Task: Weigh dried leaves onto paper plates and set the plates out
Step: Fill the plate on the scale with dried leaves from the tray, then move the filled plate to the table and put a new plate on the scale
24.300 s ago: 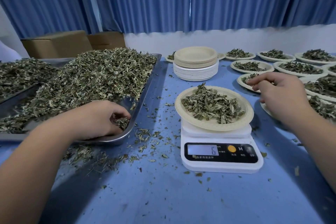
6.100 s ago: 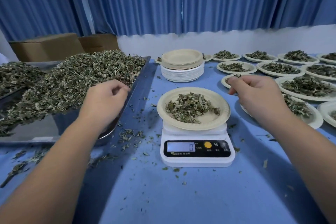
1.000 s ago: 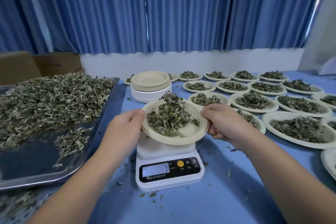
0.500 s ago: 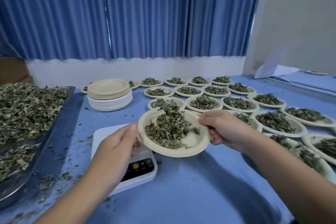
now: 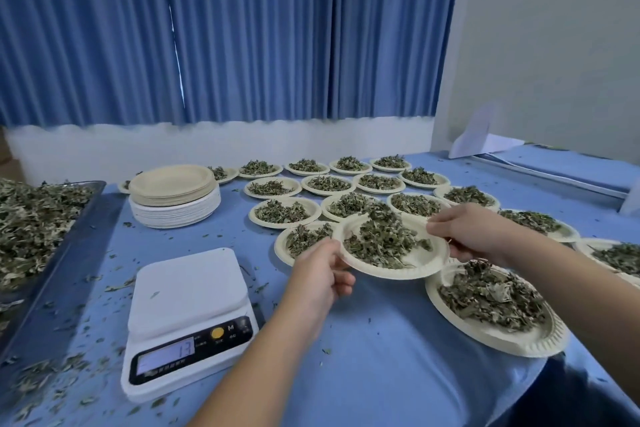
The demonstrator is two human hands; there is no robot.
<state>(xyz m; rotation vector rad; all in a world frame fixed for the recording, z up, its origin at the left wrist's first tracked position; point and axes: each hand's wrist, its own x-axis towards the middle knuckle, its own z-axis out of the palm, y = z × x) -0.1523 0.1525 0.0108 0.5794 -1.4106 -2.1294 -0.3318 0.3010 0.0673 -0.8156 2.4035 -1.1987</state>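
Observation:
I hold a paper plate (image 5: 420, 260) heaped with dried leaves (image 5: 381, 239) in the air, above the blue table and to the right of the scale. My left hand (image 5: 320, 276) grips its near-left rim and my right hand (image 5: 474, 230) pinches its right rim. The white digital scale (image 5: 188, 308) stands bare at lower left with its display lit. A metal tray (image 5: 52, 253) piled with loose dried leaves sits at the far left. Several filled plates (image 5: 284, 213) lie in rows behind and to the right of the held plate.
A stack of unused paper plates (image 5: 175, 194) stands behind the scale. A large filled plate (image 5: 495, 308) lies near the table's right front edge. Leaf crumbs litter the blue cloth around the scale. A grey panel (image 5: 554, 62) rises at the back right.
Both hands lifted the filled plate off the scale and carried it to the right, over the rows of filled plates. My view turned right with it.

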